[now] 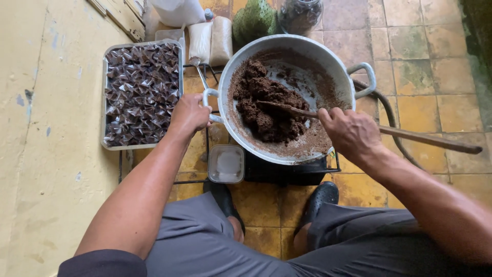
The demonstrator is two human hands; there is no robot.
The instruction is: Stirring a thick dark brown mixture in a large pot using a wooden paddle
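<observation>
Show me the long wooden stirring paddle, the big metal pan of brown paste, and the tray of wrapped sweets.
long wooden stirring paddle [430, 139], head view, bare shaft.
big metal pan of brown paste [339, 64], head view, right rim.
tray of wrapped sweets [104, 102], head view, left rim.

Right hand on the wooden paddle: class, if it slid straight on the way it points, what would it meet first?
Most likely the brown mass in the metal pan; the right hand points along the wooden paddle towards it.

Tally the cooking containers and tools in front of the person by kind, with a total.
Large metal pan, holding brown mixture: 1
Long wooden paddle, held by the right hand: 1
Metal tray of wrapped pieces: 1
Small clear plastic tub: 1
Metal spoon: 1
Total: 5
The left hand grips the pan's handle.
</observation>
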